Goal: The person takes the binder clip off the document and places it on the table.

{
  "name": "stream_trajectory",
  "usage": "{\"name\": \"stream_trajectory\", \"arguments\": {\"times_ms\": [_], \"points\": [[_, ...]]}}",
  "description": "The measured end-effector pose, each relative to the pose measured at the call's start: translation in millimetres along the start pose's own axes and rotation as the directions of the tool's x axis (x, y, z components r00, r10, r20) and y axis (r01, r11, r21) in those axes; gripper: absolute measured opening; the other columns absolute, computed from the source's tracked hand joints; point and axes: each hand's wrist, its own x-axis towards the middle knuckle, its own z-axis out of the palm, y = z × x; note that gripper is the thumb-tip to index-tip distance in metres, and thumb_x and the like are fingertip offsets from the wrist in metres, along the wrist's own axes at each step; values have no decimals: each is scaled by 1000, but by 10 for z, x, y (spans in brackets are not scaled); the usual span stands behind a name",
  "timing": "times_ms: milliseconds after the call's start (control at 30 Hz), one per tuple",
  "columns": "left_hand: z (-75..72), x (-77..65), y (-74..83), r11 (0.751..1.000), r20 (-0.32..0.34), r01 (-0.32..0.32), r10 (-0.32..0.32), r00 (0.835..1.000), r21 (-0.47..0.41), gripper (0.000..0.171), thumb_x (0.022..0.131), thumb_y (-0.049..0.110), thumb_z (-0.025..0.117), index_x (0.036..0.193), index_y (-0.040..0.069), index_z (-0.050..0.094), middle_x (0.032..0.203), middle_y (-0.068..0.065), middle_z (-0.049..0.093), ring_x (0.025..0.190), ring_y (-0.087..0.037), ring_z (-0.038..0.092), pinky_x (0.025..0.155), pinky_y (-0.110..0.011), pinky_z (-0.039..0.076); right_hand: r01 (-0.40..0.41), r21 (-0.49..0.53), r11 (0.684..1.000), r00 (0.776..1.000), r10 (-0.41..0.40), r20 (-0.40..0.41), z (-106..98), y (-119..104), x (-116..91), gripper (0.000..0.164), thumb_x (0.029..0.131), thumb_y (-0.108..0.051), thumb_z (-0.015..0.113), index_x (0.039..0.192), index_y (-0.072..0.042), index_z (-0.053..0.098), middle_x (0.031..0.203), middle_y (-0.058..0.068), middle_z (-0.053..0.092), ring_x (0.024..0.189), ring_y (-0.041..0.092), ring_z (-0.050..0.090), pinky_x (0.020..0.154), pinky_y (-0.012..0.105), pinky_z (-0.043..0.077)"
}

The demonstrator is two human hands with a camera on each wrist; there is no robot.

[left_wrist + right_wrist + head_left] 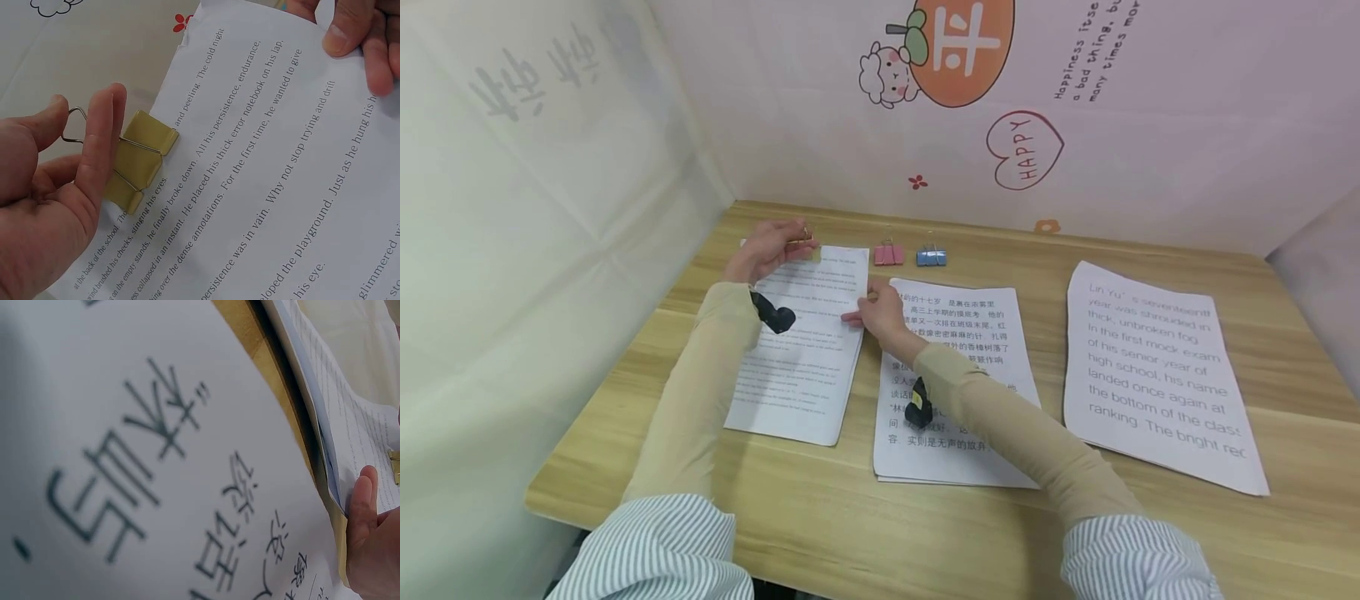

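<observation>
A yellow binder clip (pixel 147 150) sits over the top edge of the left paper stack (pixel 797 358), which carries small English print. My left hand (pixel 772 247) pinches the clip's wire handle between thumb and fingers, as the left wrist view shows. My right hand (pixel 886 317) holds the same stack by its right edge, with a thumb (pixel 337 40) on the top sheet and some fingers hidden behind the edge. In the right wrist view the clip (pixel 395 465) shows only partly, at the frame's edge.
A pink binder clip (pixel 889 254) and a blue binder clip (pixel 931 257) lie along the back of the wooden table (pixel 820 500). Beneath my right forearm is a stack with Chinese print (pixel 955 458); a large-print English stack (pixel 1150 375) lies farther right. A printed cloth (pixel 820 150) hangs behind.
</observation>
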Motion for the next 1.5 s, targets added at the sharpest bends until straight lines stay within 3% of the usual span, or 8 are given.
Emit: {"name": "stream_trajectory", "arguments": {"times_ms": [133, 367, 600, 867, 1133, 1333, 1500], "points": [[11, 16, -2, 1000, 2, 1, -1, 1000, 25, 32, 97, 19, 45, 122, -1, 48, 93, -3, 57, 88, -13, 66, 80, -18, 56, 4, 18, 1000, 1000, -4, 4, 0, 6, 2, 30, 96, -4, 43, 125, 2, 47, 114, 22, 59, 83, 24, 71, 66, 22, 59], [64, 53, -16, 999, -45, 8, -6, 999, 54, 23, 98, 20, 42, 109, 3, 53, 102, -6, 52, 87, -11, 64, 76, -16, 56, -3, -11, 1000, 1000, 3, -8, -7, 9, 4, 31, 96, -5, 43, 127, 1, 46, 113, 21, 61, 83, 23, 71, 65, 22, 59], [103, 69, -2, 999, -94, -30, 34, 995, 41, 22, 98, 21, 43, 95, 3, 55, 102, -7, 51, 92, -16, 63, 76, -15, 56, -27, -53, 998, 1000, 26, -12, -13, 40, 19, 36, 96, -7, 44, 132, 0, 41, 112, 19, 62, 82, 21, 71, 64, 21, 58], [138, 89, 31, 998, -100, -65, 66, 993, 15, 24, 98, 23, 44, 95, 2, 54, 101, -7, 50, 78, -10, 64, 71, -13, 56, -33, -86, 996, 999, 33, -2, -7, 65, 16, 32, 96, -8, 44, 128, -2, 45, 111, 18, 62, 79, 19, 72, 63, 21, 58], [151, 112, 33, 996, -106, -72, 76, 991, 45, 25, 98, 25, 43, 94, 3, 54, 105, -8, 48, 89, -13, 61, 71, -11, 55, -30, -106, 994, 1000, 30, -4, 3, 53, -17, 32, 95, -7, 44, 126, -3, 47, 111, 18, 62, 79, 18, 71, 62, 21, 57], [191, 147, 25, 996, -108, -63, 70, 992, 64, 24, 98, 25, 43, 98, 4, 54, 105, -6, 48, 108, -21, 58, 76, -12, 54, -40, -104, 994, 999, 40, -5, -5, 72, -5, 32, 95, -7, 44, 126, -1, 47, 109, 19, 64, 76, 18, 71, 60, 21, 57], [226, 181, 7, 995, -114, -60, 69, 991, 81, 24, 99, 24, 42, 96, 2, 54, 102, -7, 47, 98, -18, 61, 84, -16, 54, -40, -104, 994, 999, 39, -7, -7, 105, 15, 28, 94, -6, 45, 121, 0, 48, 105, 19, 66, 74, 18, 71, 59, 21, 56]]}}
